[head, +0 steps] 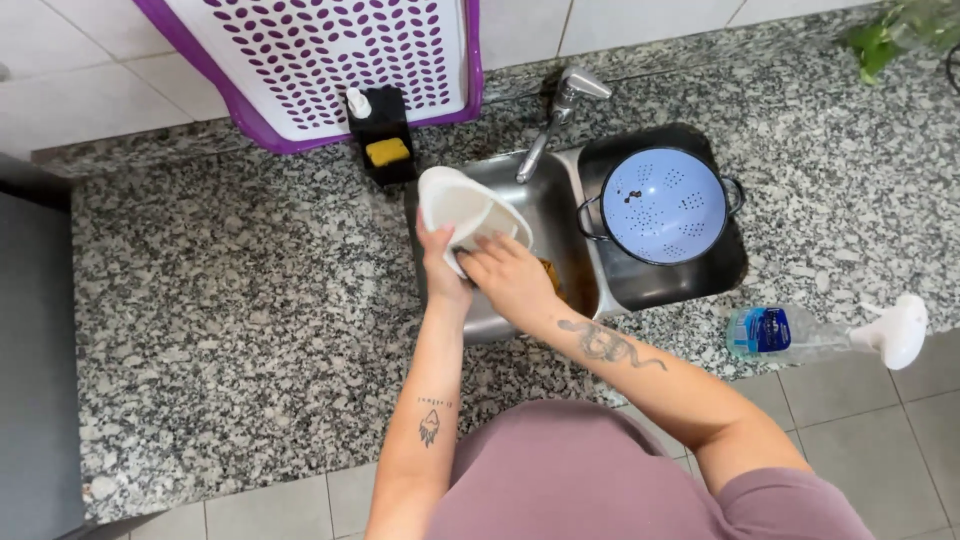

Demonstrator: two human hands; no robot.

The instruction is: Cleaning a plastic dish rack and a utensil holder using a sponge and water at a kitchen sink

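You are standing at a small steel sink point(560, 215) set into a speckled granite counter point(250, 320). Inside the basin you can see a brownish patch low down near your right wrist; what it is cannot be told. Just to the right of the basin, a black tray point(700, 285) holds a pale blue colander point(665, 205) with dark handles, sitting upright with a few dark specks in its bowl. Behind the sink, a black holder point(383, 150) carries a yellow sponge point(387, 152) and a small white pump top. A white basket with purple rim and holes point(320, 60) leans against the tiled wall above it. On the counter's right edge, a clear spray bottle point(800, 332) with a blue label lies on its side, its white trigger head pointing right.

Your left hand point(440, 262) is raised over the sink's left side, fingers closed around the lower edge of a white bowl point(468, 212), which is tilted so its opening faces right, toward the tap point(560, 110). Your right hand point(508, 275) reaches across from the right, palm down, with its fingertips pressed against the bowl's lower rim; whether they hold anything against it is hidden. Both forearms angle inward and meet at the bowl, above the basin.
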